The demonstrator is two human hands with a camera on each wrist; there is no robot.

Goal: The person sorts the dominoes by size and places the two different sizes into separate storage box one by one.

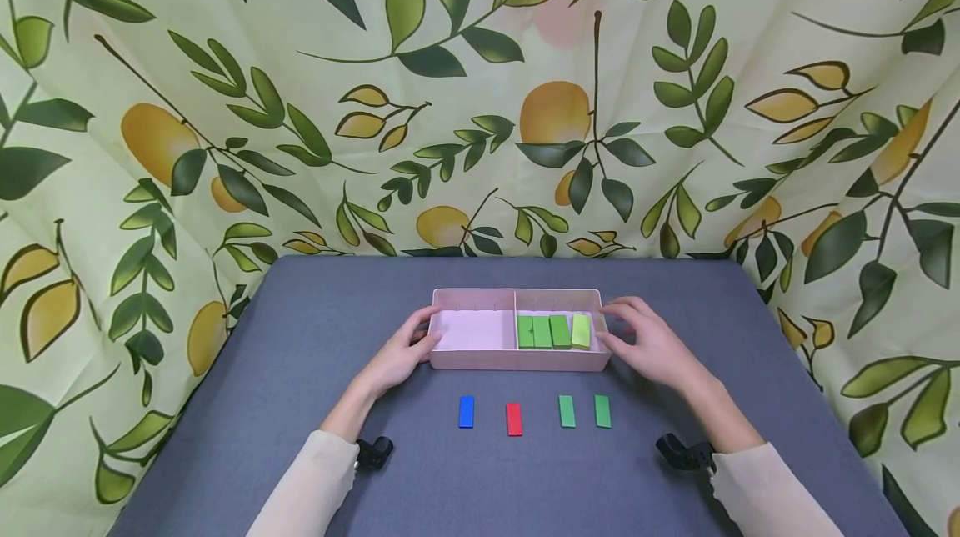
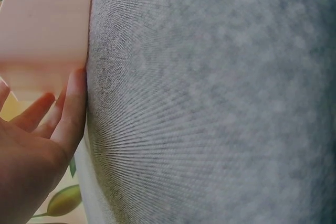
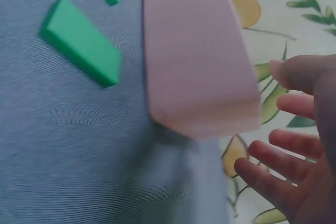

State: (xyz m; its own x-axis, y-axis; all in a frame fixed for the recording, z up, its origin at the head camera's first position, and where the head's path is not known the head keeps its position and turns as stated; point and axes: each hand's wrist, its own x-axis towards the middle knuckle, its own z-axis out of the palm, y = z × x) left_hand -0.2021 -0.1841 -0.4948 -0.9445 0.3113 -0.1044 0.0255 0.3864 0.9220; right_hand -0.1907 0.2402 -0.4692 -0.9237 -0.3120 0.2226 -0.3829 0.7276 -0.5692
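A pink two-compartment box point(image 1: 517, 360) stands on the table. Several green blocks point(image 1: 542, 333) lie in its right compartment; the rightmost block point(image 1: 581, 332) looks lighter. The left compartment's floor is bare. At the box's left end is my left hand point(image 1: 393, 360), its extended fingers point(image 2: 76, 98) touching the end wall. My right hand point(image 1: 656, 345) is beside the right end, fingers spread. In the right wrist view, those fingers point(image 3: 275, 179) appear apart from the box wall point(image 3: 197, 51), holding nothing.
In front of the box lie a blue block point(image 1: 467, 412), a red block point(image 1: 513, 419) and two green blocks, one nearer the middle point(image 1: 567, 411) and one further right point(image 1: 603, 411). A leaf-patterned curtain point(image 1: 480, 103) hangs behind the grey-blue table point(image 1: 337, 295).
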